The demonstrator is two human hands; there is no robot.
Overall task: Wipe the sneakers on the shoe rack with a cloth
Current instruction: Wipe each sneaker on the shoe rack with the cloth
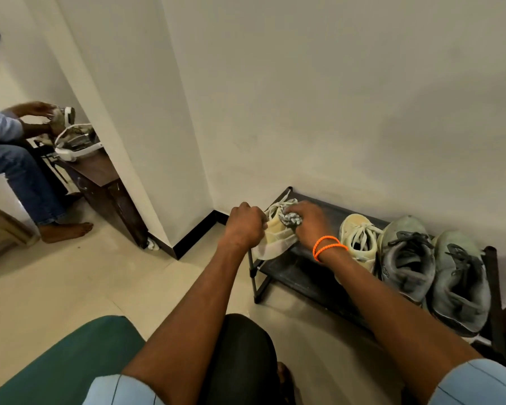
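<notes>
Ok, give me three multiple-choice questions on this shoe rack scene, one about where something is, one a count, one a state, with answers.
1. Where on the rack is the sneaker being wiped?
A. left end
B. middle
C. right end

2. How many sneakers are on the top shelf?
A. two
B. four
C. six

3. What is the right hand doing?
A. hanging free
B. pressing a cloth on the sneaker
C. tying laces

Answers: 1 A, it sits by the wall corner; 2 B, two cream, two grey; 3 B, cloth bunched under its fingers while the left hand steadies the shoe.

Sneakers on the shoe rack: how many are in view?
4. One cream sneaker at the left end, held by both hands; a second cream sneaker beside it; two grey sneakers to the right.
</notes>
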